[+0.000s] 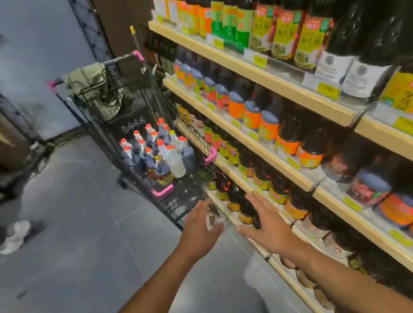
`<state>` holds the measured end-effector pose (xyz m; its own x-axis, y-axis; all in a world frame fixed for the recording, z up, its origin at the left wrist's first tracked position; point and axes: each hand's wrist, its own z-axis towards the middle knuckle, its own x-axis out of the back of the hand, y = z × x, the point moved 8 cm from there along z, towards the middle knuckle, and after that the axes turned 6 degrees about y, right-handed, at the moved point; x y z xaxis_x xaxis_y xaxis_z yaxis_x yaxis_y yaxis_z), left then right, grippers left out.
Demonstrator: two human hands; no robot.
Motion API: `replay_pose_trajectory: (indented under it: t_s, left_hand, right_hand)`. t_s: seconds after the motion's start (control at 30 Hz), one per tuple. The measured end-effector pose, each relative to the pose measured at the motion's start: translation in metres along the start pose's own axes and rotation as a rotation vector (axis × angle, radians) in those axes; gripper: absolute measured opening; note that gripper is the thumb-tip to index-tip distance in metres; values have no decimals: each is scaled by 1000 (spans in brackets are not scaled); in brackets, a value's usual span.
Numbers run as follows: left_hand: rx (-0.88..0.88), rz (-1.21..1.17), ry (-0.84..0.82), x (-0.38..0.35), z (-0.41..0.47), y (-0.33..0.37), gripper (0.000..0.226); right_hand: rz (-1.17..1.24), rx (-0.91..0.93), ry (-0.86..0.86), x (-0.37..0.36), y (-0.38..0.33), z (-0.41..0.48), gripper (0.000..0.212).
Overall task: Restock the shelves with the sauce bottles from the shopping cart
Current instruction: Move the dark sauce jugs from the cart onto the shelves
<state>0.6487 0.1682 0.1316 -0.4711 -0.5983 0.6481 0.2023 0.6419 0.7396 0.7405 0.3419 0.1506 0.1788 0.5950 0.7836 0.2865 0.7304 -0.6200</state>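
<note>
Sauce bottles (156,153) with red and orange caps are stood upright, close together, in the deep basket of the shopping cart (163,191). Most are filled with dark sauce, and a few look pale or clear. The black wire cart, with pink corners and pink handle ends, is parked just beside the shelves (240,69), on the grey tiled floor (80,257). A green cloth (84,78) is draped over the small top seat near the handle.

Both arms are stretched forward and down. The left hand (200,225) is held open with its fingers spread, near the low front corner of the cart. The right hand (265,225) is spread wide too, palm down, in front of the dark bottles on a low shelf. Nothing is gripped in either hand. Whether the right hand touches the shelf cannot be told, because that part is blurred.

The pale wooden shelves are filled with shelf bottles (286,35) that carry orange, green and yellow labels. At the far left, a white shoe (15,236) of another person is seen.
</note>
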Motion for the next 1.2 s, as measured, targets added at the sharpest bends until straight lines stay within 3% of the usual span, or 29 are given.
replay_pose_trajectory:
  t_s: [0.13,0.4,0.6,0.77,0.9,1.2]
  left_hand:
    - [89,-61,33,35,25,-26,73]
    - [222,-116,135,70,101,-81,96]
    - [272,-146,167,101,162,-71,72]
    - [355,-197,184,114,203,-87,88]
    - [382,-185,198,122,229,-93,77]
    - [411,-190,197,148,292,-146,77]
  right_hand:
    - [79,-12,-82,-36,-27,52,90]
    - [78,16,-191,-83,-49,160,99]
    - [134,40,-303,-104,-59,251,89]
    - [125,81,-379,-122,-78,318,75]
    - [122,44,-430,-138,-86,354,72]
    - [20,-11,-494,-183,-102,412,70]
